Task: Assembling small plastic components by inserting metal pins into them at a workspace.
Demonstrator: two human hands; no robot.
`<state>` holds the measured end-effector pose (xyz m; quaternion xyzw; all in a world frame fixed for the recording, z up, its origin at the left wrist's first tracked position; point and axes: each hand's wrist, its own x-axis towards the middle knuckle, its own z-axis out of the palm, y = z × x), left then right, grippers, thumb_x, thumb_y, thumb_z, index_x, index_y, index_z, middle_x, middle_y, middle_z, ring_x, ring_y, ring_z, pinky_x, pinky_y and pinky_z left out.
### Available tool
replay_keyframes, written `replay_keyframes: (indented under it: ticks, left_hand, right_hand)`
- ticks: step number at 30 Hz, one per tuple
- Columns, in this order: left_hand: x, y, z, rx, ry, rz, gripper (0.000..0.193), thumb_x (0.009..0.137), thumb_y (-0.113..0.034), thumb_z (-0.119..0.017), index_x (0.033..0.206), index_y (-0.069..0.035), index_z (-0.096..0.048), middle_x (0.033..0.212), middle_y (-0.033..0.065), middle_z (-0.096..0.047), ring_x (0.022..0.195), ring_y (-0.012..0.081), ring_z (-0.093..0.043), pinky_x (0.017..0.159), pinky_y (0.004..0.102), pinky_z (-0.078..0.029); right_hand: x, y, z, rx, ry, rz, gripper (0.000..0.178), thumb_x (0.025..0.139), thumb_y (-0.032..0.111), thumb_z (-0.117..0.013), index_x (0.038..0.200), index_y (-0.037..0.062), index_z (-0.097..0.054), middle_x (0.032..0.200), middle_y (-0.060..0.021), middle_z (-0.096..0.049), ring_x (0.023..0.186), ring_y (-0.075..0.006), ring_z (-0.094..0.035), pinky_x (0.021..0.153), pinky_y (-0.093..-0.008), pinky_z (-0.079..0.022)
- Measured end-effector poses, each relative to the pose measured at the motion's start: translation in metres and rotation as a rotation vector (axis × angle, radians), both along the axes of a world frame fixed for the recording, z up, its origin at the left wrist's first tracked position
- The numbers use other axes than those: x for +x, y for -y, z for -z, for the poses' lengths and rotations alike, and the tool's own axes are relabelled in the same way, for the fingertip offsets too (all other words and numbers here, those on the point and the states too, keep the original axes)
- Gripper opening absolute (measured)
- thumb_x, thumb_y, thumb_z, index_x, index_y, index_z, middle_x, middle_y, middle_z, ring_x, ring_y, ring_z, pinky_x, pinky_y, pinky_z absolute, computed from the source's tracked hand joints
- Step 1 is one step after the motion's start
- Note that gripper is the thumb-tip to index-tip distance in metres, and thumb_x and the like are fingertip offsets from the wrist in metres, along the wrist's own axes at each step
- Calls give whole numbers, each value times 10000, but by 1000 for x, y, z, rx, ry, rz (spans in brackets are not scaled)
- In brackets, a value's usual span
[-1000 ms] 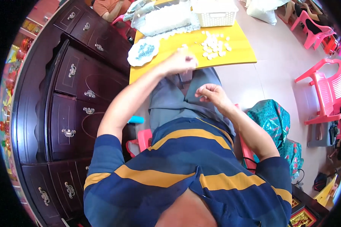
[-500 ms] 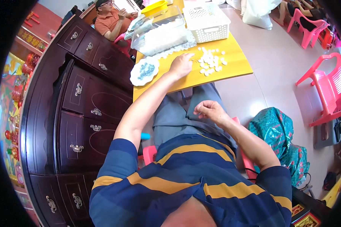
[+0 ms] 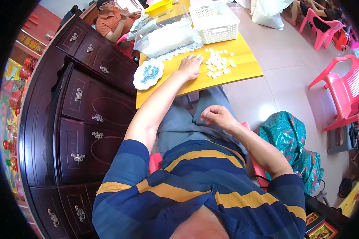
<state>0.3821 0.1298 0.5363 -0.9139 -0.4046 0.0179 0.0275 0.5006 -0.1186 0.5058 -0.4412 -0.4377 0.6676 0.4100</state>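
My left hand (image 3: 190, 67) lies on the yellow table (image 3: 245, 61), its fingers stretched out flat. Just to its right is a loose pile of small white discs (image 3: 217, 63), and its fingertips are close to the pile's left side. A white scalloped plate (image 3: 146, 85) with small bluish pieces (image 3: 150, 73) stands to the left of that hand. Over my lap, apart from the table, hovers my right hand (image 3: 220, 117). Its fingers are curled with thumb and forefinger together; whatever they hold, if anything, is too small to make out.
A clear plastic bin (image 3: 143, 36) of white pieces and a white perforated basket (image 3: 220, 36) stand farther back on the table. Dark wooden drawers (image 3: 95, 89) line the left. A green bag (image 3: 285, 133) and pink chair (image 3: 345, 91) are at right. Another person (image 3: 111, 24) sits far left.
My left hand has turned and spread its fingers flatter on the table, shifting slightly left of the discs. My right hand stays curled over my lap. The whole view has shifted slightly.
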Motion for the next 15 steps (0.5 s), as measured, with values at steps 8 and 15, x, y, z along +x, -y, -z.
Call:
replay_keyframes:
  ticks: [8,15]
  left_hand:
    - [10,-6,-8,5,38,21,566,887,-87,-510,1450,-117,-458,1493,152,-445,1387,340,-403,1119,452,-372]
    - [37,-10,-13,40,26,49,625,877,-53,-499,1482,-187,-421,1506,169,-413,1362,359,-422,1131,444,-371]
  right_hand:
    - [1,-1,3,5,-18,2,175,966,171,-587,946,25,-682,897,-41,-703,757,-113,-618,722,-260,-526]
    - [1,-1,2,0,-24,14,171,962,167,-594,934,24,-684,886,-39,-704,755,-112,-615,720,-261,-526]
